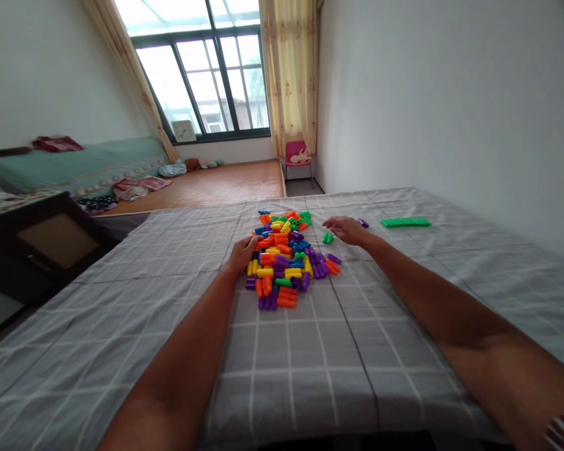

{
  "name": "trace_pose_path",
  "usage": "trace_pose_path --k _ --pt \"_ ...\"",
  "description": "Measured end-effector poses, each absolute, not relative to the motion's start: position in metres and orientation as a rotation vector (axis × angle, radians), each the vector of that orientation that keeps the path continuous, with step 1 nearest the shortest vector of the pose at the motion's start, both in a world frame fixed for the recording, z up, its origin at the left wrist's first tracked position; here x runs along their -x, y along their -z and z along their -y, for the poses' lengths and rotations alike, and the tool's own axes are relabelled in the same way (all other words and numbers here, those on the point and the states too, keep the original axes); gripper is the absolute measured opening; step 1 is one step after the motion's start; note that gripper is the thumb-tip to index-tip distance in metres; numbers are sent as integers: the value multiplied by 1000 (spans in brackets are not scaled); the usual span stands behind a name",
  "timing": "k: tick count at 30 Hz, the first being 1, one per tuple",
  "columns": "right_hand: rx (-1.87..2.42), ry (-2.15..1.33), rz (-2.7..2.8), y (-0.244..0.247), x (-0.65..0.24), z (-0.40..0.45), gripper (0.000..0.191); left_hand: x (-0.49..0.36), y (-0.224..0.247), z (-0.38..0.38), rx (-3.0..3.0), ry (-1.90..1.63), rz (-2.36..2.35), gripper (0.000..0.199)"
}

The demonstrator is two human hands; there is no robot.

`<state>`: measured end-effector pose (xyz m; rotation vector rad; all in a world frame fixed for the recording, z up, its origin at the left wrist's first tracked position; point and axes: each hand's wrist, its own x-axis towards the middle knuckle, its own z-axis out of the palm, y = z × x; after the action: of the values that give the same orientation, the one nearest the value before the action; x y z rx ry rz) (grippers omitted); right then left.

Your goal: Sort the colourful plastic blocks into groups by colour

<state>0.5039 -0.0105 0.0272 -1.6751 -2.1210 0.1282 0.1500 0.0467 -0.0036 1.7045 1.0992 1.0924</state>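
Note:
A pile of bullet-shaped plastic building pieces in orange, purple, yellow, blue and green lies on a grey checked cloth. At the pile's left edge is my left hand, its fingertips on or against an orange piece; whether it grips that piece is hard to see. My right hand hovers to the right of the pile with its fingers apart and nothing visible in them. Just below its fingers sits a small green piece. Beyond that wrist lies a purple piece. Farther right rests a joined green row of pieces.
The grey checked cloth covers the broad surface before me. A white wall runs along the right. Behind are a bed, a window and a pink chair with a plush toy. A dark cabinet stands at left.

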Motion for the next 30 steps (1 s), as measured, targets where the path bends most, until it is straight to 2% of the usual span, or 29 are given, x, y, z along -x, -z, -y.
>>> trace_pose_path --k 2,4,9,12,14,18,22,25,30 --pt "1516 -155 2289 -22 -504 9 46 -150 3 -46 -1693 -1084 -1096 61" --pt "1459 -176 2385 -16 -504 8 51 -150 3 -46 -1694 -1087 -1103 62" --pt "1619 -362 2247 -19 -514 12 30 -150 0 -45 -1648 -1098 -1072 63" --pt "1684 -588 1966 -26 -537 22 29 -150 0 -45 -1576 -1116 -1074 63" --pt "1737 -618 1700 -26 -562 31 28 -149 1 -46 -1542 -1126 -1083 64" --pt "2006 -248 1257 -13 -616 55 23 -147 -1 -47 -1617 -1129 -1108 62" --pt "2197 68 1184 9 -650 74 25 -141 -14 -53 -1860 -1221 -1157 47" --pt "2245 183 1198 20 -656 80 27 -137 -28 -63 -1866 -1220 -1281 44" --pt "2284 197 1162 28 -655 79 40 -132 -33 -76 -1797 -985 -1368 44"
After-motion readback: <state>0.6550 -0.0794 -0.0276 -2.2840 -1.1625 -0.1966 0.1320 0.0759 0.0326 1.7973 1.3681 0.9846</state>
